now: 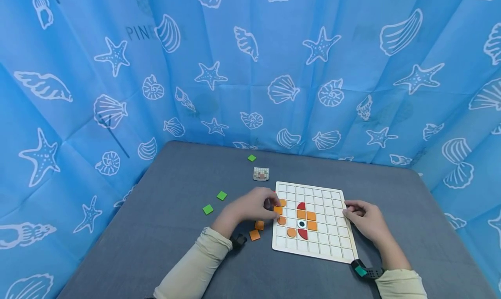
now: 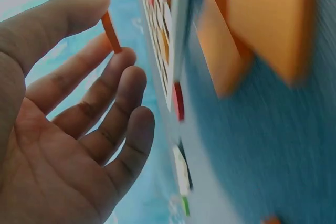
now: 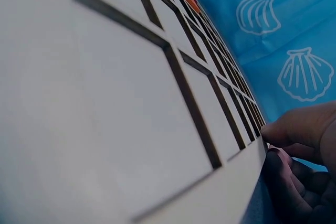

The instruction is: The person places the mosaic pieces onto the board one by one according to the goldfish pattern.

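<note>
My left hand (image 1: 258,204) pinches a thin orange square tile (image 2: 111,32) between thumb and fingertips, over the left edge of a white grid board (image 1: 325,249). The other fingers are spread and loosely bent. With thumb on top and fingers at the side, my right hand (image 1: 365,220) grips the board's right edge (image 3: 231,192). On the grid lie two red curved pieces (image 1: 302,234), several orange squares (image 1: 312,225), a tile with an eye (image 1: 301,223) and round orange pieces (image 1: 291,232). Part of a red piece shows behind the left hand.
Loose orange square tiles (image 1: 255,235) lie by the left wrist. Green square tiles (image 1: 208,209) are scattered on the grey table (image 1: 176,177) to the left and back. A small picture card (image 1: 261,173) sits behind the board. A blue shell-patterned curtain (image 1: 235,103) hangs around the table.
</note>
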{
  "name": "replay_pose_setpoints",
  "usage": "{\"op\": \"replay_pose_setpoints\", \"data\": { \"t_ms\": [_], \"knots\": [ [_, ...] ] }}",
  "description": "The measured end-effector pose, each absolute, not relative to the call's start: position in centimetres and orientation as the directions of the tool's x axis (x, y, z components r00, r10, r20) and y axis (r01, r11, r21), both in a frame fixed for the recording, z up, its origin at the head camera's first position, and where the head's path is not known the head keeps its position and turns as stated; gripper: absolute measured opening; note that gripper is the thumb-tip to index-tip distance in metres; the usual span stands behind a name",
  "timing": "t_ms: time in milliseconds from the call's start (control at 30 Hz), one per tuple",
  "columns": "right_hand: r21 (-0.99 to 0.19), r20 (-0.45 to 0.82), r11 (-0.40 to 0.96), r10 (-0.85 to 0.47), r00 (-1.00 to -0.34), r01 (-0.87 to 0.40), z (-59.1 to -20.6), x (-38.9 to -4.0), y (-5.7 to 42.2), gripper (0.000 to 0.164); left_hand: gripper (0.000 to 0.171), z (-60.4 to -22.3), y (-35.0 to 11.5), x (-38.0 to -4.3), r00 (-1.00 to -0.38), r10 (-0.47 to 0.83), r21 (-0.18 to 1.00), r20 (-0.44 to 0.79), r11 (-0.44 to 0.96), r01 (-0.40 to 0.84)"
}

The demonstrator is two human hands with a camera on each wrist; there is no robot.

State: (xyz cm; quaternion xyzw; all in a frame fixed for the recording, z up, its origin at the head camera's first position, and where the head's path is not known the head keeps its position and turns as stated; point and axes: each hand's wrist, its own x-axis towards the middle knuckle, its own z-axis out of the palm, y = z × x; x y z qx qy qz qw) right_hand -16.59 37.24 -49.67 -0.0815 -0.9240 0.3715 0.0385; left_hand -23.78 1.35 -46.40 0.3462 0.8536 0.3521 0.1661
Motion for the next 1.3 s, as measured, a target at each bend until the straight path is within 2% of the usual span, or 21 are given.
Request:
{"op": "replay_pose_setpoints", "data": {
  "t_ms": [233, 500, 767, 1300],
  "knots": [
    [-0.696, 0.016, 0.708, 0.177, -0.984, 0.116, -49.8, -16.6, 37.3, 0.041, 0.022, -45.8, 4.5, -22.5, -0.658, 0.753, 0.686, 0.005, 0.476, 0.55],
    [-0.689, 0.036, 0.718, 0.172, -0.984, 0.1, -50.0, -16.6, 37.3, 0.04, 0.022, -45.6, 8.1, -20.9, -0.626, 0.779, 0.599, 0.035, 0.485, 0.638],
    [-0.694, 0.027, 0.713, 0.165, -0.986, 0.1, -49.9, -16.7, 37.5, 0.04, 0.017, -45.7, 10.4, -19.7, -0.574, 0.819, 0.508, 0.012, 0.49, 0.709],
    [-0.698, 0.022, 0.708, 0.17, -0.985, 0.106, -49.9, -16.6, 37.4, 0.04, 0.015, -46.7, 11.1, -19.5, -0.577, 0.816, 0.457, -0.03, 0.524, 0.719]
  ]
}}
